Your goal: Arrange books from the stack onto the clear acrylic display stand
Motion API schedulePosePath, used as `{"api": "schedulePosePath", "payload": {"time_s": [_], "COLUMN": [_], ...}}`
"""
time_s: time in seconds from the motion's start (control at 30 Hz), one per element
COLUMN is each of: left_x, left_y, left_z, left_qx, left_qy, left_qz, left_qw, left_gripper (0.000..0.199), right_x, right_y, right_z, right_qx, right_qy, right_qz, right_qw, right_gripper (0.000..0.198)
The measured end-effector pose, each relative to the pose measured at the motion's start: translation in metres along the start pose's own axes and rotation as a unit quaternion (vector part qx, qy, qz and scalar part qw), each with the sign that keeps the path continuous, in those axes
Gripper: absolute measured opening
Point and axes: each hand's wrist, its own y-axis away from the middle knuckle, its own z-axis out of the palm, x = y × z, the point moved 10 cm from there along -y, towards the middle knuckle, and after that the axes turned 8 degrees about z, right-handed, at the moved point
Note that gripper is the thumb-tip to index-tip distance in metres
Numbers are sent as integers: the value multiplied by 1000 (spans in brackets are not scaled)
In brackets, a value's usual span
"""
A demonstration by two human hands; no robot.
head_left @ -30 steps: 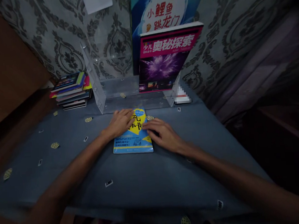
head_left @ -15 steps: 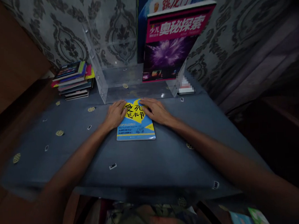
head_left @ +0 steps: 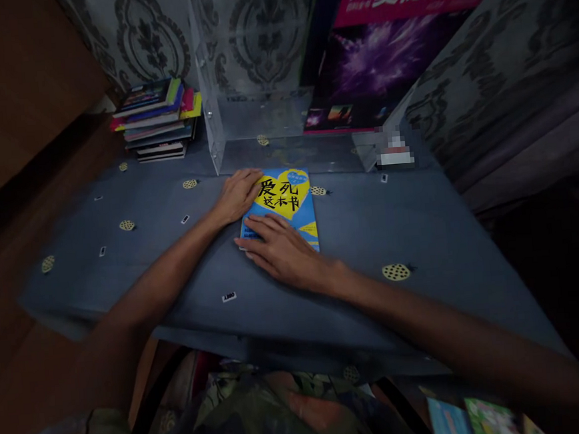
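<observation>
A blue paperback book (head_left: 305, 210) with a yellow heart on its cover lies flat on the cloth-covered table (head_left: 360, 218). My left hand (head_left: 240, 193) rests at the book's upper left edge, its fingers stretched over the corner. Across the lower left part of the cover lies my right hand (head_left: 284, 247), palm down and fingers extended, hiding some of the printing there. Neither hand grips the book.
Behind the book stands a clear acrylic rack (head_left: 216, 122) holding a magazine with a purple burst (head_left: 372, 63). A stack of books (head_left: 161, 120) sits at the back left. A small blurred-out object (head_left: 395, 152) is right of the rack. More books (head_left: 490, 418) show at the lower right.
My right hand has moved from the book's upper right edge down and left onto its lower left part. My left hand stays at the upper left. The view has shifted.
</observation>
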Motion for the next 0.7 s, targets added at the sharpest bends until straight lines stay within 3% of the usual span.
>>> {"api": "schedulePosePath", "payload": {"time_s": [0.43,0.57,0.7], "left_x": [5,7,15], "left_y": [1,2,-1], "left_z": [-3,-3,-10], "left_qx": [7,9,-12], "left_qy": [-10,-25,-65], "left_qz": [-8,-16,-26], "left_qw": [1000,1000,997], "left_gripper": [41,41,39], "right_x": [5,35,91], "right_y": [35,39,41], "right_z": [-14,-31,-52], "right_qx": [-10,42,129], "right_qy": [20,-16,-52], "right_qz": [26,62,139], "right_qw": [999,997,980], "right_gripper": [36,31,29]}}
